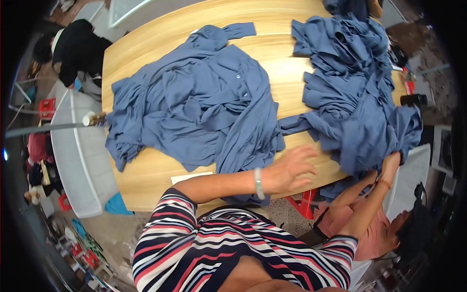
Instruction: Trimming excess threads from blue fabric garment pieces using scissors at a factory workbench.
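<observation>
- Our left hand hung over the near edge of the wooden table, fingers loosely spread and blurred.
- Our right hand reached the table's near right corner, touching the heaped blue garments; folds hid its fingertips, so we couldn't tell its grip.
- A soft, wrinkled blue shirt covered the table's left half.

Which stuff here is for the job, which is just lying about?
Likely the job:
Blue garment pile, right hand touching it
Loosely spread blue garment, buttons showing
Wooden table, under both

Likely just lying about:
Red crate, left
Black object, right
</observation>
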`<state>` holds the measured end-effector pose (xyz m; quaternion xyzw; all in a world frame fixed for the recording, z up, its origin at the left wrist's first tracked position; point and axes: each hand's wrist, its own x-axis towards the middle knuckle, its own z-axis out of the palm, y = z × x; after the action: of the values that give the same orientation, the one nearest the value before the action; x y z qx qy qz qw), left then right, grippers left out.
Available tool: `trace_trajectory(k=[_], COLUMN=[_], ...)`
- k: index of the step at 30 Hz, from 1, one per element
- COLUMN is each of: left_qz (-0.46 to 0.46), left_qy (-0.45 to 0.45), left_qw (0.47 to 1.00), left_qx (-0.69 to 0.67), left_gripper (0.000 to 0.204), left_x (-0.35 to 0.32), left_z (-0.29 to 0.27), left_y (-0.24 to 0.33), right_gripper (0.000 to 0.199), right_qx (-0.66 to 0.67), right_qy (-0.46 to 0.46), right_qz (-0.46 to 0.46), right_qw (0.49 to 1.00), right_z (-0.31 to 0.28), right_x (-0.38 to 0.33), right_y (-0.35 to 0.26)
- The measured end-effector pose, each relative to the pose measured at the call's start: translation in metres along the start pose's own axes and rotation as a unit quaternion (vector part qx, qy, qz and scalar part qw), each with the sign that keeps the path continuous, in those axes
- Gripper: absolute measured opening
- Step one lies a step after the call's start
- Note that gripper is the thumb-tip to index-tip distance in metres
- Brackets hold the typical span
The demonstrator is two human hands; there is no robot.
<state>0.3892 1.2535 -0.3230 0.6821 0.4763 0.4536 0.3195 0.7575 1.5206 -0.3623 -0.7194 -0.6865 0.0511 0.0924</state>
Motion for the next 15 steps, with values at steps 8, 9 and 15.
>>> trace_trajectory(k=[8, 9, 15], left_qz=[-0.209, -0.297, -0.341], left_qy=[0.182, 0.196, 0.265], left_qw=[0.925, 0.926, 0.888], left_qx=[0.261, 0.127, 0.156], left_gripper=[0.035, 0.037, 0.052], left_x=[-0.078, -0.057, 0.005], left_z=[-0.111, -0.115, -0.089], left_y=[-0.125, -0.124, -0.191], right_gripper=[0.047, 0.047, 0.043], right_qx=[0.099, 0.183, 0.241], right_qy=[-0.193, -0.179, -0.245], right_qz=[0.021, -0.054, -0.232], right_qw=[0.976, 0.965, 0.910], right_z=[0.002, 0.026, 0.013], right_x=[-0.195, -0.203, -0.212], right_y=[-0.122, -0.118, -0.229])
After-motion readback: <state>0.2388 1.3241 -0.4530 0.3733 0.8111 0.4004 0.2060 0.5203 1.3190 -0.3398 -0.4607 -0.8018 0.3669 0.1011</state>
